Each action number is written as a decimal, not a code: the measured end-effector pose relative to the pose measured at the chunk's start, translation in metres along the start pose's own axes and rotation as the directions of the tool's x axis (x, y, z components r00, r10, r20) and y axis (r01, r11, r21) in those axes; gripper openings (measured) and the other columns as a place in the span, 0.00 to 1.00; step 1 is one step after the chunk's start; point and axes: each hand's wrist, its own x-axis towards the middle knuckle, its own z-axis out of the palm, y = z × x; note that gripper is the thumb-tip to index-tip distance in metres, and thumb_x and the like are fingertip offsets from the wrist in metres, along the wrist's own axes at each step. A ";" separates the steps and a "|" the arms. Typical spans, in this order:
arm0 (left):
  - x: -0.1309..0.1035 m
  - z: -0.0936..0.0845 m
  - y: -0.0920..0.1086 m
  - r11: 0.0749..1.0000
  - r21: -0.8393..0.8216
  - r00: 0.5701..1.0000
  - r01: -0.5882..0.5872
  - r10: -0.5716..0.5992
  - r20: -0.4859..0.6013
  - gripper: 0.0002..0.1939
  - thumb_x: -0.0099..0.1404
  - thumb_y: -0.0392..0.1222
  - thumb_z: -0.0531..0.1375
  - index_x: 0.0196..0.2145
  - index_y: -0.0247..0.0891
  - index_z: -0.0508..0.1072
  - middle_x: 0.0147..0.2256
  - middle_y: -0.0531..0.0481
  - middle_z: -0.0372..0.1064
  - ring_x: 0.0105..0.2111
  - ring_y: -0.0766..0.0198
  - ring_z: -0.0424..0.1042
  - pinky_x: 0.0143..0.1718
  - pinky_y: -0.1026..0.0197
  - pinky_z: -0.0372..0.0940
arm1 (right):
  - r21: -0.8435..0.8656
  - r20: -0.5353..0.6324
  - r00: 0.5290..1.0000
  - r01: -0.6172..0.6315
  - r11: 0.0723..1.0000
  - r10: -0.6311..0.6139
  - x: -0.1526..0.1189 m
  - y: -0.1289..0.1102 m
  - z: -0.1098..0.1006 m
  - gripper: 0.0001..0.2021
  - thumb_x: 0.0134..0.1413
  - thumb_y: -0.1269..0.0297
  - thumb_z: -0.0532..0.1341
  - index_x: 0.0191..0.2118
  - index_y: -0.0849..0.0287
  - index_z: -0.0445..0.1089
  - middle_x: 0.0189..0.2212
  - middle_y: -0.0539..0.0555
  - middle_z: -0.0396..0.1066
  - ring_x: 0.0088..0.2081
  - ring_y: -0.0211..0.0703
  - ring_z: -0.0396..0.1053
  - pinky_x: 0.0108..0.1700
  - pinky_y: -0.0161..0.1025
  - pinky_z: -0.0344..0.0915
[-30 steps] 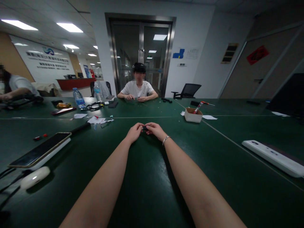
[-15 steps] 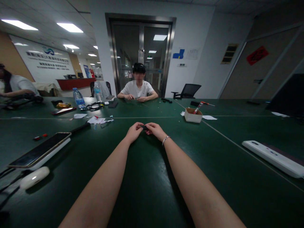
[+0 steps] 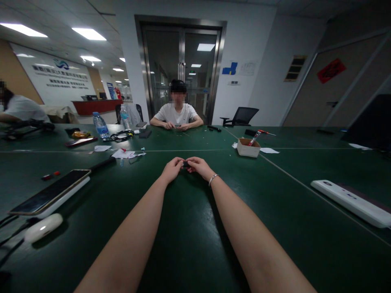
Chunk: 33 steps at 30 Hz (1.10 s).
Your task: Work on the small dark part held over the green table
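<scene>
Both arms reach forward over the dark green table (image 3: pixel 195 228). My left hand (image 3: pixel 172 168) and my right hand (image 3: pixel 198 167) meet at the middle of it. Between their fingertips they pinch a small black object (image 3: pixel 185 164). Its kind is too small to make out, and the fingers cover most of it. Each hand is closed on it from its own side. A silver bracelet (image 3: pixel 213 179) circles my right wrist.
Left of my arms lie a phone on a white block (image 3: pixel 51 193) and a white oval device (image 3: pixel 43 228). Paper scraps (image 3: pixel 124 154) and water bottles (image 3: pixel 100 126) stand beyond. To the right are a small box (image 3: pixel 248 147) and a long white device (image 3: pixel 351 202). A person (image 3: pixel 177 112) sits opposite.
My hands stay in nearly the same place. The small black object has turned slightly between the fingertips and shows a little more. The view has shifted very slightly.
</scene>
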 end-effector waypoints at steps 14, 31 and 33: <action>0.002 -0.002 -0.002 1.000 -0.005 1.000 0.023 -0.023 -0.011 0.17 0.60 0.42 0.55 0.47 0.39 0.68 0.31 0.51 0.68 0.30 0.66 0.67 0.35 0.62 0.62 | -0.033 0.003 1.000 -0.004 0.999 0.004 -0.003 -0.004 0.001 0.04 0.55 0.75 0.60 0.38 0.64 0.71 0.21 0.50 0.71 0.20 0.31 0.69 0.25 0.27 0.69; 0.000 -0.001 0.001 0.999 -0.022 0.999 0.037 -0.036 0.038 0.16 0.62 0.44 0.54 0.45 0.38 0.70 0.29 0.51 0.67 0.28 0.67 0.66 0.31 0.63 0.62 | -0.005 0.005 1.000 0.004 1.000 -0.004 -0.005 -0.005 0.002 0.04 0.55 0.75 0.60 0.36 0.63 0.71 0.21 0.49 0.71 0.20 0.31 0.69 0.25 0.28 0.69; 0.000 0.000 0.001 0.999 -0.030 0.998 0.045 -0.043 0.045 0.16 0.63 0.46 0.51 0.44 0.38 0.70 0.27 0.52 0.66 0.26 0.67 0.65 0.30 0.63 0.61 | 0.005 0.006 1.000 0.006 1.000 -0.006 -0.005 -0.005 0.002 0.04 0.55 0.75 0.61 0.36 0.63 0.71 0.22 0.50 0.72 0.20 0.31 0.69 0.25 0.28 0.69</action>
